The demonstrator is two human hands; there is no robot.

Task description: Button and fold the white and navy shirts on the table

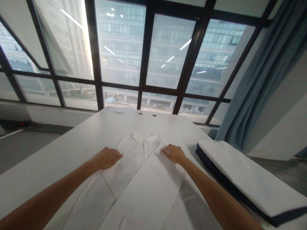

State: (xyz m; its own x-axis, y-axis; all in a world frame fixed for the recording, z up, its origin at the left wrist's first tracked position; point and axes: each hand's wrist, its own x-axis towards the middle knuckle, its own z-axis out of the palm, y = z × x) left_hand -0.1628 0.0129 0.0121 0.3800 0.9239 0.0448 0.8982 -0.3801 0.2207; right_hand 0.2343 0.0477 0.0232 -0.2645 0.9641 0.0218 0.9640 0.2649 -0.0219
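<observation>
Head view: white shirt (141, 179) lies flat on white table (59, 153), collar far end, sides folded inward. Left hand (107, 158) & right hand (174, 154) rest palm-down near shoulders, fingers loosely spread, gripping nothing, prob. pinning folds flat. Folded pad (249, 179) at right, window (148, 54) behind.

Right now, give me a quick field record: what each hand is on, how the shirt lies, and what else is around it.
left hand: flat on the white shirt, near its left shoulder
right hand: flat on the shirt, near its right shoulder
shirt: spread on the white table, collar pointing away from the person, both sides folded in toward the middle
right of table: white pad with dark edge
far table edge: another pale folded cloth
background: large window, blue curtain at right
</observation>
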